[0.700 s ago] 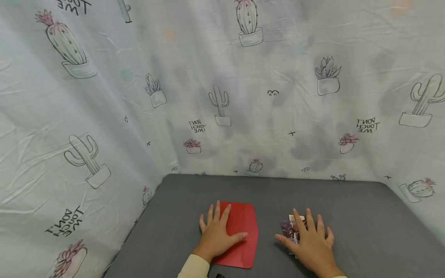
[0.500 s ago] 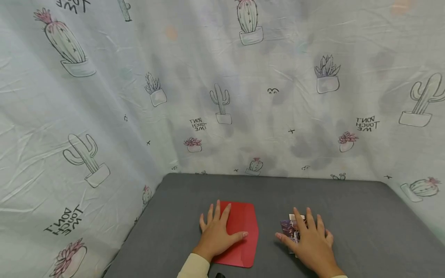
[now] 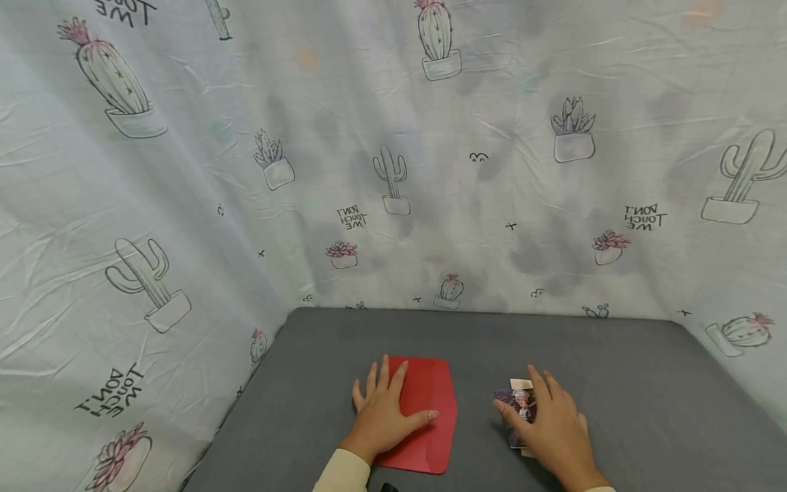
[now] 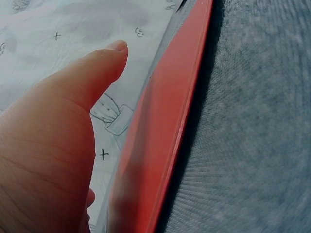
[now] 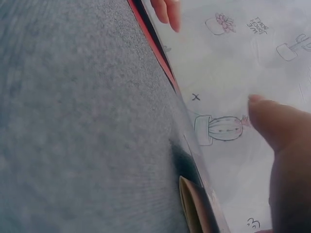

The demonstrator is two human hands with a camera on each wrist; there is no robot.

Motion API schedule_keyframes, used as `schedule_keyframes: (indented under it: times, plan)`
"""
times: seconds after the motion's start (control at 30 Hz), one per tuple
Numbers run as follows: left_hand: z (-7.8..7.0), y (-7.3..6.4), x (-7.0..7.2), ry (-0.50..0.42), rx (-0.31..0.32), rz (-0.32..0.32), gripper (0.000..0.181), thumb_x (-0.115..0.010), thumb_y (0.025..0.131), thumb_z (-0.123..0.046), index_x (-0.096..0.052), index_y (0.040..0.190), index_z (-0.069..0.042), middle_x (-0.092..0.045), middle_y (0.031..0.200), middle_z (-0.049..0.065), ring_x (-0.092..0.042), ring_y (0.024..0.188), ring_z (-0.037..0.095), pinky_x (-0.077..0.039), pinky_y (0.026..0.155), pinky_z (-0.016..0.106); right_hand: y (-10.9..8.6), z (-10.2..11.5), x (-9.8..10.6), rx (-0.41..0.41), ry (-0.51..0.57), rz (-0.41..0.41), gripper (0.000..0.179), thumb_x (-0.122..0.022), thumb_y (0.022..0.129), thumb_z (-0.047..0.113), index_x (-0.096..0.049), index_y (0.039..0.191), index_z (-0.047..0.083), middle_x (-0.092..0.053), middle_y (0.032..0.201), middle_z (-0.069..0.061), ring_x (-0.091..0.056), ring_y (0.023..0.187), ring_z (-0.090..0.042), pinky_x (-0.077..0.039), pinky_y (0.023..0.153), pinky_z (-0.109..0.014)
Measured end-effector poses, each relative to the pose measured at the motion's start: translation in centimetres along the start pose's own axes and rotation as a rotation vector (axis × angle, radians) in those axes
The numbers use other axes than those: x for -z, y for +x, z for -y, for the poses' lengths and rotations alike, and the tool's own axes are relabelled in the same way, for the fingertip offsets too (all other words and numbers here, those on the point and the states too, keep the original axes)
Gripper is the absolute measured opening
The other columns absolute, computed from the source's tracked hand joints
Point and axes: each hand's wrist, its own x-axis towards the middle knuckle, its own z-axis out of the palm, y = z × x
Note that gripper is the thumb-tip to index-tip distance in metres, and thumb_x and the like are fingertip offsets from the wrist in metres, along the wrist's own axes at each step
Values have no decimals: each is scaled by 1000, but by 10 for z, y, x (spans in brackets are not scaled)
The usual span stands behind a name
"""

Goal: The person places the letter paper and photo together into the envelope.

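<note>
"Envelope (image 3: 433,391), the red one: where is it lying?"

"Beneath the left hand (image 3: 382,420), and reaching out beyond that hand's thumb, its angled edge facing the right hand (image 3: 558,425) but stopping well apart from it."

"How is the left hand holding itself?"

"Its fingers are spreading apart over the red surface, and its thumb is pointing away from them toward the other hand. Whether it is pressing down, I cannot tell."

"And the right one?"

"It is arching over a purple picture card (image 3: 522,403). The thumb is standing apart from the fingers, which are lying close to one another. I cannot tell whether the fingertips are touching the card."

"What is showing of that card?"

"A printed figure is peeping out between thumb and forefinger, and a pale strip (image 3: 520,384) is poking out past the card's far end, just beside the fingers."

"Anything around the hands?"

"Grey tabletop (image 3: 479,362) is spreading under both, cactus-printed cloth (image 3: 492,89) is hanging ahead of them, and a cream sleeve (image 3: 346,470) is covering the left wrist."
</note>
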Motion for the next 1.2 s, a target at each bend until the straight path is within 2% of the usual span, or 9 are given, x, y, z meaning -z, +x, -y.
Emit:
schedule_keyframes:
  times: [0.13, 0.23, 0.43, 0.57, 0.73, 0.83, 0.93, 1.0, 1.2]
  plan:
    - [1, 0, 0, -11, 2, 5, 115, -68, 82, -87, -41, 170, -18, -18, 178, 20, -15, 159, 51, -5, 114, 82, -1, -3, 0, 5, 38, -46, 113, -58, 96, 82, -35, 167, -3, -44, 156, -39, -50, 132, -64, -44, 86, -83]
    - [1, 0, -1, -20, 1, 9, 115, -68, 82, -87, -41, 170, -18, -18, 178, 20, -15, 159, 50, -5, 114, 82, -1, -5, 2, -15, 95, -48, 111, -57, 99, 79, -33, 167, -5, -44, 157, -39, -46, 137, -63, -39, 95, -84]
    - [2, 0, -1, -47, -1, 30, 116, -69, 82, -87, -40, 170, -18, -17, 178, 19, -15, 159, 50, -7, 114, 82, 0, -10, 7, -82, 236, -81, 97, -53, 108, 67, -33, 166, -8, -43, 157, -39, -47, 139, -60, -38, 107, -76]
    - [2, -1, -1, -67, -2, 44, 117, -70, 82, -87, -39, 171, -18, -17, 179, 19, -15, 160, 49, -9, 115, 81, -1, -13, 12, -141, 343, -134, 84, -44, 114, 59, -36, 164, -8, -51, 152, -39, -59, 130, -56, -46, 102, -72]
    - [2, -1, 0, -92, -17, 51, 117, -71, 82, -86, -39, 171, -17, -18, 178, 18, -17, 159, 48, -13, 116, 78, -2, -21, 13, -181, 430, -265, 68, -41, 118, 48, -51, 155, -8, -68, 132, -34, -68, 115, -52, -51, 92, -69]
    - [2, -1, 1, -105, -35, 56, 116, -72, 82, -85, -39, 171, -18, -19, 178, 18, -18, 159, 47, -16, 116, 76, -2, -27, 14, -215, 466, -309, 64, -41, 118, 46, -58, 148, -8, -75, 121, -28, -74, 104, -45, -57, 84, -55]
    - [2, -1, 1, -109, -46, 67, 116, -72, 82, -85, -39, 171, -18, -20, 179, 17, -18, 160, 46, -17, 116, 74, -1, -31, 17, -239, 480, -306, 65, -42, 118, 48, -61, 144, -8, -78, 115, -23, -78, 91, -32, -55, 74, -35]
    - [2, -1, 2, -109, -49, 74, 116, -71, 81, -85, -40, 171, -18, -20, 179, 17, -18, 160, 45, -16, 116, 74, -1, -32, 20, -251, 474, -294, 66, -43, 117, 51, -65, 138, -8, -79, 112, -20, -78, 85, -25, -52, 69, -28]
    - [2, -2, 3, -108, -57, 92, 117, -72, 81, -85, -41, 170, -16, -21, 178, 17, -17, 160, 46, -14, 118, 74, -2, -33, 28, -311, 539, -206, 80, -43, 112, 64, -70, 126, -10, -79, 108, -22, -77, 76, -21, -60, 60, -31]
